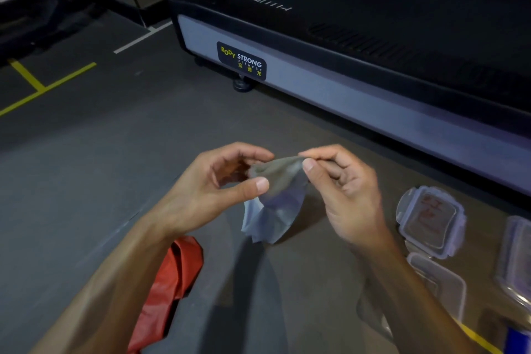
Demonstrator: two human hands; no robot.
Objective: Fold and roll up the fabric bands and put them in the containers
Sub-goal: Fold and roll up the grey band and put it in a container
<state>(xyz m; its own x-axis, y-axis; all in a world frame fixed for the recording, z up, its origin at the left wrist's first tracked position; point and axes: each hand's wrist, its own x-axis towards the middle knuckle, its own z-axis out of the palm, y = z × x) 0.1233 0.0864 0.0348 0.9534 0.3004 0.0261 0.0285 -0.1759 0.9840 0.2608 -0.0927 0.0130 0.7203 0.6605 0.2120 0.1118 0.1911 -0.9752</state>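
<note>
The red band (169, 287) lies crumpled on the floor (86, 181) just below the left forearm, the largest piece of work waiting; it looks thin, limp and light, likely a little tacky like latex, so it should be gathered by an end and flattened before folding. Beyond both hands stands the treadmill base (344, 89), which plays no part. To the right of the right hand sit clear plastic containers: a clip-lock lid (430, 220) nearest the wrist, an open tub (442, 282) below it, and another container (514, 261) at the frame edge. Held up between the hands is the pale blue-grey band (273, 204), thin and translucent, floppy, hanging in soft creases beneath the fingers; it should weigh almost nothing and will sag wherever unsupported, so the top edge is the sensible place to hold. The left hand (218, 181) pinches one upper corner between thumb and curled fingers, and the right hand (342, 181) pinches the other corner between thumb and forefinger, the edge drawn loosely between them.
</note>
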